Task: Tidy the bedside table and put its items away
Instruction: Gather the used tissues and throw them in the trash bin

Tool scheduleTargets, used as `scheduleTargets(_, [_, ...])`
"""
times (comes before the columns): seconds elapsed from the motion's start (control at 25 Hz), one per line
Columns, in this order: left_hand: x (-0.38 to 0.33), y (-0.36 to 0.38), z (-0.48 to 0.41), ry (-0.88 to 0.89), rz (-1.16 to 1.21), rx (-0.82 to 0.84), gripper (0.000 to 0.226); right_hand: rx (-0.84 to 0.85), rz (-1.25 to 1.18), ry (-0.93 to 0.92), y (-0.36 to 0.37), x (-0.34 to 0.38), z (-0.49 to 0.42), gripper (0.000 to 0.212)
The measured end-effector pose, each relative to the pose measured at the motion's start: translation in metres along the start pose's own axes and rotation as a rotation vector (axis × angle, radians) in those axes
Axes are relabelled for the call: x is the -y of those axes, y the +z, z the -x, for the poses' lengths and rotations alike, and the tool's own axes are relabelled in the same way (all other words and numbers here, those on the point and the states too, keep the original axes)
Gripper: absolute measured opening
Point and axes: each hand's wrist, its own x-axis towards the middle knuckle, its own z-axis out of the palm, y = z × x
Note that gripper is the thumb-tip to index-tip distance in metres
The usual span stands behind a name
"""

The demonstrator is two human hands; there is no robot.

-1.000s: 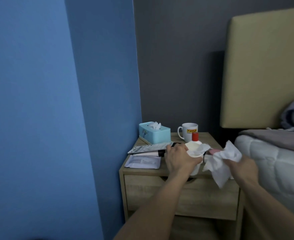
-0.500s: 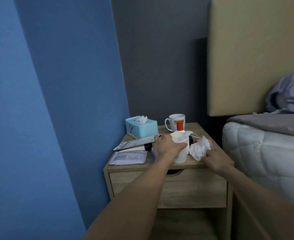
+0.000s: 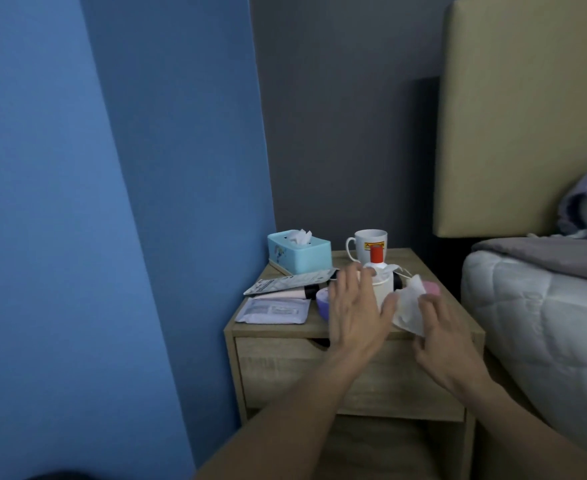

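One bedside table (image 3: pixel 441 327) of pale wood stands between the blue wall (image 3: pixel 112 202) and the bed (image 3: pixel 541 317), its single drawer (image 3: pixel 285 372) closed. At its back left corner sits one teal tissue box (image 3: pixel 300 256) with a tissue poking out. In front of the box lie three flat things, one behind the other: one silver sachet (image 3: pixel 290 283), one pink tube (image 3: pixel 293 292) with a black cap, and one lavender packet (image 3: pixel 273 311) nearest the front edge. Just right of them is one purple round dish (image 3: pixel 322 301), partly hidden by the left hand (image 3: pixel 357 317). That hand is spread wide, fingers straight and apart, gripping nothing, in front of one white cup (image 3: pixel 383 289); whether it touches the cup cannot be told. Behind the cup stand one white bottle (image 3: pixel 375 259) with a red cap and one white mug (image 3: pixel 371 241). Right of the cup lies one crumpled tissue (image 3: pixel 410 308), with one pink object (image 3: pixel 432 289) just behind it. The right hand (image 3: pixel 449 344) has its fingers loosely spread, tips against the tissue. Both hands are close together over the table's front edge.
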Motion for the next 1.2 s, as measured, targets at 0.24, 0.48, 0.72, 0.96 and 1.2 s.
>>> scheduleTargets(0.24, [0.012,-0.002,0.014,0.120,-0.108,0.262,0.047,0.368,0.044,0.052,0.012,0.005,-0.009,0.065])
scheduleTargets(0.48, [0.007,-0.011,0.012,0.105,-0.067,0.375,0.056,0.279,0.014,-0.004,0.000,0.001,-0.001,0.044])
scheduleTargets(0.72, [0.004,-0.015,0.012,0.103,-0.082,0.376,0.055,0.302,0.077,-0.007,-0.006,0.002,-0.004,0.041])
scheduleTargets(0.96, [0.005,-0.023,0.012,0.088,-0.096,0.435,0.064,0.353,0.242,-0.002,-0.009,0.008,-0.004,0.046])
scheduleTargets(1.2, [0.008,-0.026,0.012,0.058,-0.071,0.444,0.066,0.135,-0.023,0.035,-0.017,0.008,0.000,0.050])
